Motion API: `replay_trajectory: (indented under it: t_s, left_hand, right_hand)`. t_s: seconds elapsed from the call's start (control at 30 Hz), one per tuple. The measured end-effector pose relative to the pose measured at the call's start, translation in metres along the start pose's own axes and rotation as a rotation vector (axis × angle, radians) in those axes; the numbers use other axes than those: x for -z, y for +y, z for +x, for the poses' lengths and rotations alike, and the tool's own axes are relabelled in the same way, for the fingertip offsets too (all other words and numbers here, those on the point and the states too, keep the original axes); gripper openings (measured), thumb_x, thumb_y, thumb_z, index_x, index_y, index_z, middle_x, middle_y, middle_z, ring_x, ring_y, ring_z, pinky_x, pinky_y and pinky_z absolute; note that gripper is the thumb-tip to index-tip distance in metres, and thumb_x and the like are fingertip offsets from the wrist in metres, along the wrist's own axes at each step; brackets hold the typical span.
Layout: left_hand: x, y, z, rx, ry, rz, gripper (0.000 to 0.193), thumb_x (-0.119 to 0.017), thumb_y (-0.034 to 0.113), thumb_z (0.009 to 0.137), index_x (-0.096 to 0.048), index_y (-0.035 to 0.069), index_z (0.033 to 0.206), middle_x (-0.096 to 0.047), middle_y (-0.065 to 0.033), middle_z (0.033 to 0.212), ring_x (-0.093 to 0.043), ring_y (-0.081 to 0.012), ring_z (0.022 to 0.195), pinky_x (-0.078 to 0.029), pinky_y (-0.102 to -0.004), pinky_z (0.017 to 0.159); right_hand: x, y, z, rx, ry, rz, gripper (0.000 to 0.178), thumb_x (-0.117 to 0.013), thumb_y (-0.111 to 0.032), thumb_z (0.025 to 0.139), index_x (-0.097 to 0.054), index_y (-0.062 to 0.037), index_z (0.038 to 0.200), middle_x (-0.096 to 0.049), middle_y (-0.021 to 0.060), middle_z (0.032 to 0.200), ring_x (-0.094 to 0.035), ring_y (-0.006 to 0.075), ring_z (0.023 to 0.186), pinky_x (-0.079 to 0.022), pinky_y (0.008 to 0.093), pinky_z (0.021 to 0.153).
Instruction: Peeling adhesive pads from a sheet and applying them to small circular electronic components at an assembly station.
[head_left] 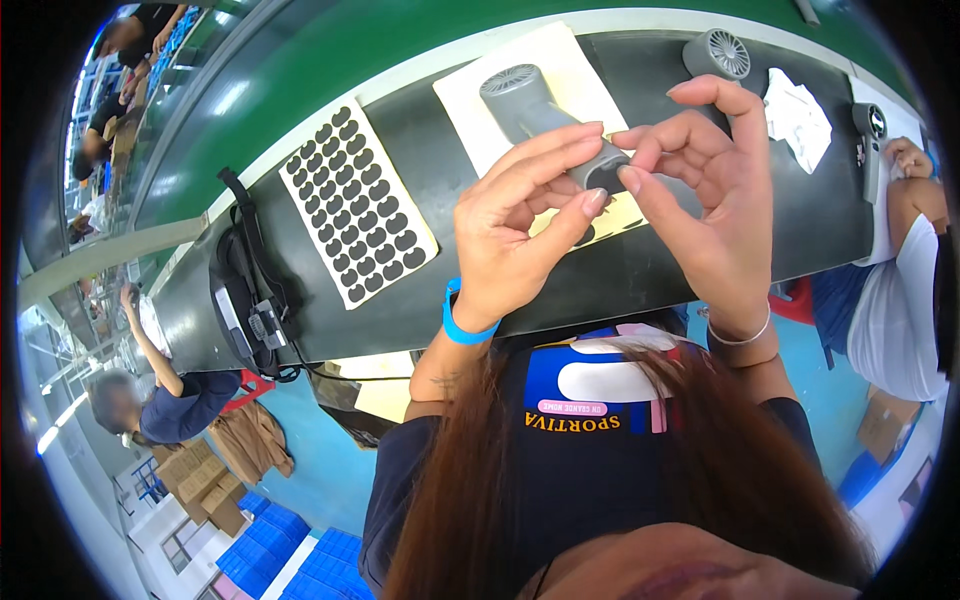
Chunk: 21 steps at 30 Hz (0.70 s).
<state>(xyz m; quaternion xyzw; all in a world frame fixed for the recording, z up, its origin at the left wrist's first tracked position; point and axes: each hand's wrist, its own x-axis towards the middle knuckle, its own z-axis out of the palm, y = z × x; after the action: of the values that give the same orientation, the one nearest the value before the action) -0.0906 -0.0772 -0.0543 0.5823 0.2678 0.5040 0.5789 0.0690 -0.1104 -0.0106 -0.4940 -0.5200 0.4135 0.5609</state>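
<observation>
We see a sticker sheet [357, 207] flat at left, seemingly for easy reach; our left hand [512, 218] pinches the grey fan [530, 112] over pale paper [582, 62], base toward us, probably steadying it; our right hand [715, 185] gathers fingertips there, pinching what, we cannot tell.

Yr L hand [512, 222] holds gray fan [520, 103], R hand [712, 185] at its base [603, 174], sticker sheet [358, 205] L of it.

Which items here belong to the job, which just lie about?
In the job:
gray fan: left hand grips, right hand at its end
pale sheet beneath, likely
black-sticker sheet, likely

Apparently lying about:
second gray fan, untouched
black strapped device
crumpled white material
</observation>
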Motion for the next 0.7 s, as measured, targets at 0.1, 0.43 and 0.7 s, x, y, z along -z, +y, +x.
replay_trajectory:
  t_s: [0.1, 0.43, 0.7]
  left_hand:
    - [-0.0016, -0.0017, -0.0022, 0.001, 0.052, -0.004, 0.034, -0.063, -0.012, 0.079, -0.062, -0.005, 0.113, -0.058, -0.0178, 0.120, -0.062, -0.0113, 0.081, -0.056, -0.0235, 0.070]
    - [-0.0030, -0.0007, -0.0042, 0.006, 0.043, -0.008, 0.035, -0.064, -0.012, 0.078, -0.062, -0.005, 0.112, -0.058, -0.0170, 0.119, -0.063, -0.0110, 0.080, -0.055, -0.0230, 0.070]
    - [-0.0009, -0.0021, -0.0007, 0.018, 0.049, -0.013, 0.034, -0.064, -0.012, 0.078, -0.063, -0.005, 0.111, -0.058, -0.0169, 0.119, -0.062, -0.0102, 0.080, -0.055, -0.0221, 0.069]
  right_hand:
    - [-0.0017, -0.0002, -0.0008, 0.004, -0.006, -0.055, 0.053, -0.062, 0.008, 0.081, -0.034, -0.0023, 0.125, -0.059, 0.0067, 0.085, -0.062, 0.0191, 0.097, -0.047, 0.0284, 0.086]
    - [-0.0048, 0.0038, -0.0060, 0.111, 0.056, -0.234, 0.055, -0.061, 0.009, 0.081, -0.032, -0.0016, 0.126, -0.059, 0.0064, 0.083, -0.063, 0.0184, 0.093, -0.048, 0.0269, 0.081]
    - [-0.0072, 0.0012, -0.0035, 0.176, 0.084, -0.397, 0.054, -0.066, 0.004, 0.079, -0.036, -0.0026, 0.124, -0.059, 0.0061, 0.085, -0.061, 0.0164, 0.090, -0.045, 0.0269, 0.078]
